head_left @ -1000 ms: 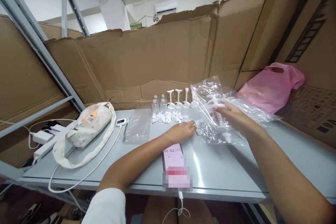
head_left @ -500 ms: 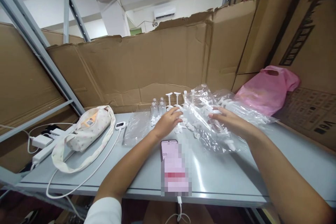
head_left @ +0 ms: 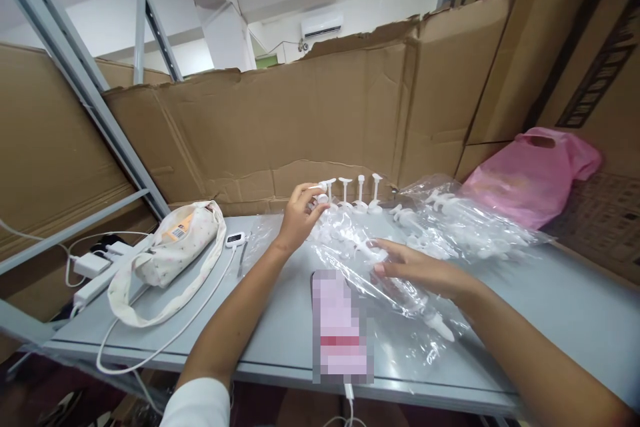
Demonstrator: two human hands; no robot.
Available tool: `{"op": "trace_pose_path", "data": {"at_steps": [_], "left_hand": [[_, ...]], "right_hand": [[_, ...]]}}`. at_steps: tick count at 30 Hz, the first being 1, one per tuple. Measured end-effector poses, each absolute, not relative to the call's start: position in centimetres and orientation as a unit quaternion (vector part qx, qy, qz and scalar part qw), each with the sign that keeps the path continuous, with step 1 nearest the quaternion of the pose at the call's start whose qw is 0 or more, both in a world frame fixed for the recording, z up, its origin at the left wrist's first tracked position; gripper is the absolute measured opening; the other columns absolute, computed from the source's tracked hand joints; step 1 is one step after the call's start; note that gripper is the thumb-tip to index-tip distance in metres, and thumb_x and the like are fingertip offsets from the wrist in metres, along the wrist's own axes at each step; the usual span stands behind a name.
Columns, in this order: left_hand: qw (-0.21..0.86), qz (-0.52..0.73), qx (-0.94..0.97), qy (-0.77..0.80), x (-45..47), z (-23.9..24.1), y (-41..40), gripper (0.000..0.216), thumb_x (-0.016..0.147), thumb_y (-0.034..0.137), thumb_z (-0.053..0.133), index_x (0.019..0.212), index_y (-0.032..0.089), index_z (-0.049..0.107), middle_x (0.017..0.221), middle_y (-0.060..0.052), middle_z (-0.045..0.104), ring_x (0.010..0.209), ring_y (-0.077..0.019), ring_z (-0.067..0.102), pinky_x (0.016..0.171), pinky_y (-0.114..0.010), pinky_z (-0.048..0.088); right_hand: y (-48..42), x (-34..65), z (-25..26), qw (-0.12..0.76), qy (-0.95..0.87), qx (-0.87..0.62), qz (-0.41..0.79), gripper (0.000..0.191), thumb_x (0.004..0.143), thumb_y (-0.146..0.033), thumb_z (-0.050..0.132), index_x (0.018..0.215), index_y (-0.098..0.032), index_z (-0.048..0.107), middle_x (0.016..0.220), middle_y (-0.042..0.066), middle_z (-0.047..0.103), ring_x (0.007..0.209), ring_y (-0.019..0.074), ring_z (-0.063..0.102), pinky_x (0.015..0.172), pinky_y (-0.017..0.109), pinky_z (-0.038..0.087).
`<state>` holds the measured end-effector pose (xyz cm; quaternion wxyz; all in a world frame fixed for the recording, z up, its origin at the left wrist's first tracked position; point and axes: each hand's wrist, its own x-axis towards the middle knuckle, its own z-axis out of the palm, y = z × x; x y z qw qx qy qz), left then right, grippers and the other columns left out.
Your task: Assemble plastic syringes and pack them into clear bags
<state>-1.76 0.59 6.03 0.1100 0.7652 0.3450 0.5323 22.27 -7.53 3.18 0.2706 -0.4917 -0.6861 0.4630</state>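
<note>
My left hand (head_left: 299, 216) reaches to the back of the grey table (head_left: 550, 307) and pinches a small clear bottle (head_left: 321, 201) at the left end of a row of white pump heads (head_left: 360, 196). My right hand (head_left: 420, 270) lies with fingers stretched out on a crumpled clear plastic bag (head_left: 380, 280) holding white pump parts, in front of the row. Small white caps (head_left: 333, 233) lie under the bag's edge, partly hidden.
A phone (head_left: 340, 323) lies at the table's front edge, its cable hanging down. A floral pouch (head_left: 173, 247), a white cable and a power strip (head_left: 95, 283) sit at the left. A pink bag (head_left: 533, 173) leans at the right. Cardboard walls (head_left: 300, 120) close off the back.
My left hand has moved from the small caps up to the bottles at the back and closed on one. My right hand drew the plastic bag toward me, near the phone.
</note>
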Motion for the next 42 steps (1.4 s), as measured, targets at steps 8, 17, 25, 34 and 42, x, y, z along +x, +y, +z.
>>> {"op": "trace_pose_path", "data": {"at_steps": [8,17,25,34,42], "left_hand": [[0.172,0.512,0.774,0.330,-2.8,5.7,0.1,0.023,0.080,0.034,0.064,0.097,0.018,0.064,0.112,-0.009,0.060,0.088,-0.0139,0.060,0.075,-0.026,0.053],[0.326,0.426,0.760,0.367,-3.5,3.7,0.8,0.029,0.086,0.034,0.056,0.111,0.018,0.053,0.100,-0.007,0.068,0.092,-0.0157,0.063,0.082,-0.030,0.048],[0.138,0.396,0.804,0.421,-3.4,3.2,1.2,0.020,0.088,0.033,0.052,0.088,0.020,0.068,0.113,-0.004,0.065,0.111,-0.0203,0.054,0.101,-0.038,0.035],[0.046,0.397,0.719,0.569,-6.6,3.0,-0.7,0.016,0.084,0.035,0.054,0.086,0.020,0.060,0.083,-0.001,0.065,0.073,-0.0156,0.057,0.068,-0.027,0.042],[0.115,0.175,0.829,0.518,-4.3,0.7,-1.5,0.031,0.080,0.047,0.058,0.098,0.023,0.064,0.092,-0.001,0.068,0.079,-0.0186,0.061,0.065,-0.026,0.041]], "right_hand": [[-7.2,21.6,2.5,0.274,-0.688,-0.467,0.484,0.063,0.076,-0.051,0.065,0.131,-0.024,0.051,0.099,0.007,0.073,0.100,0.0292,0.066,0.091,0.045,0.051],[-6.0,21.9,1.3,0.286,-0.665,-0.499,0.477,0.062,0.077,-0.052,0.064,0.131,-0.025,0.052,0.119,0.010,0.065,0.113,0.0323,0.060,0.092,0.045,0.051],[-6.6,21.4,2.2,0.240,-0.667,-0.513,0.485,0.079,0.075,-0.059,0.062,0.140,-0.018,0.042,0.123,0.014,0.062,0.121,0.0340,0.053,0.099,0.044,0.045],[-6.3,22.2,2.3,0.323,-0.674,-0.517,0.418,0.080,0.077,-0.059,0.058,0.142,-0.018,0.036,0.092,0.010,0.072,0.101,0.0318,0.064,0.094,0.047,0.047],[-6.5,22.5,3.0,0.438,-0.687,-0.493,0.305,0.067,0.075,-0.058,0.061,0.129,-0.023,0.045,0.130,0.012,0.055,0.101,0.0299,0.064,0.076,0.037,0.056]]}}
